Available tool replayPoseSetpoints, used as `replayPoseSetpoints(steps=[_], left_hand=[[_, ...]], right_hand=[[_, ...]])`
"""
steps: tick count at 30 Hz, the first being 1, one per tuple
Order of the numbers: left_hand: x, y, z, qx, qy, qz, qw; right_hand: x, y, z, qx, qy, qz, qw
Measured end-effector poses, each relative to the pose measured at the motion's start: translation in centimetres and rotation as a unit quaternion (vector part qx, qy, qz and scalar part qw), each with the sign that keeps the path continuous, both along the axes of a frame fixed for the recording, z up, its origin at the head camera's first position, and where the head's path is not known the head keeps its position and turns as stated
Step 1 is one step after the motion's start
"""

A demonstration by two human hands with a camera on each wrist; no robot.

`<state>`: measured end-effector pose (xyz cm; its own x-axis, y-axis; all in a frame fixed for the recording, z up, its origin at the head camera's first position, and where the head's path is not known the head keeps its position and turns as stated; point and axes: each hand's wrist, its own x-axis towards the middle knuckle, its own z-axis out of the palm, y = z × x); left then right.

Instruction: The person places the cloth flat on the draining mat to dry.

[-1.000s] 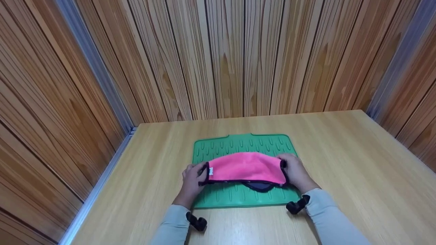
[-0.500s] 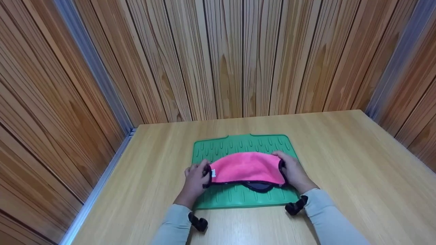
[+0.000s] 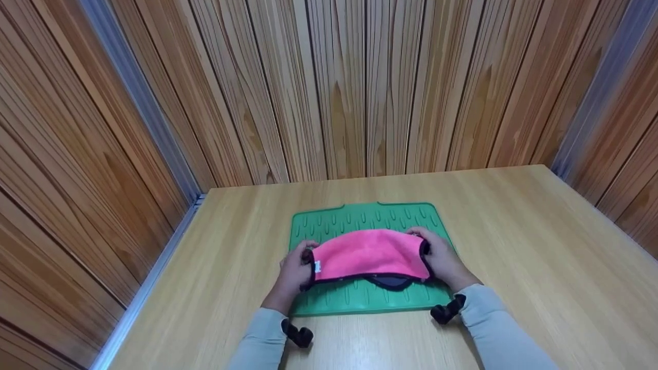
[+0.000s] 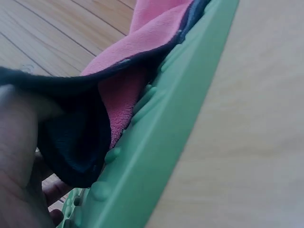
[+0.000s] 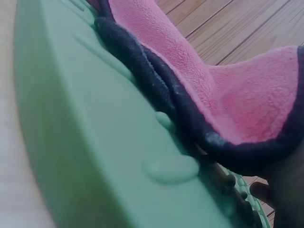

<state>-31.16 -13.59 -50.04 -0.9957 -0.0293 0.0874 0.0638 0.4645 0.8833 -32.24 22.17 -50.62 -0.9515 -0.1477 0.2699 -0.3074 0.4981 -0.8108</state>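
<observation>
A pink fleece cloth [image 3: 370, 254] with dark binding and a small white tag spans between both hands, low over the green ridged mat [image 3: 354, 303]. My left hand [image 3: 290, 273] pinches its left end, fingers at the upper corner. In the left wrist view the cloth's dark underside [image 4: 76, 137] folds over by the thumb. My right hand [image 3: 446, 261] grips the right end, its fingertips at the top corner. A dark rounded flap [image 3: 390, 282] shows below the front edge. In the right wrist view the bound edge [image 5: 171, 90] lies along the ridges.
The mat lies on a light wooden table [image 3: 247, 226]. Wood-panelled walls [image 3: 329, 92] rise behind and at the sides. A black clip [image 3: 297, 334] sits at the left cuff and a similar clip [image 3: 448, 310] at the right.
The left fingers have shifted up to the cloth's upper left corner, and that end now tilts lower. My right fingers have slid slightly inward along the top edge.
</observation>
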Motion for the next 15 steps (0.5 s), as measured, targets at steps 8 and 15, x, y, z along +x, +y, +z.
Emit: replayPoseSetpoints(steps=[8, 15], left_hand=[[0.9, -0.2, 1.2, 0.026, 0.044, 0.113, 0.9923], [1.1, -0.2, 0.9, 0.005, 0.054, 0.109, 0.9926]], right_hand=[[-0.1, 0.0, 0.4, 0.002, 0.069, -0.098, 0.9928], [-0.2, 0.1, 0.4, -0.007, 0.07, -0.152, 0.9858]])
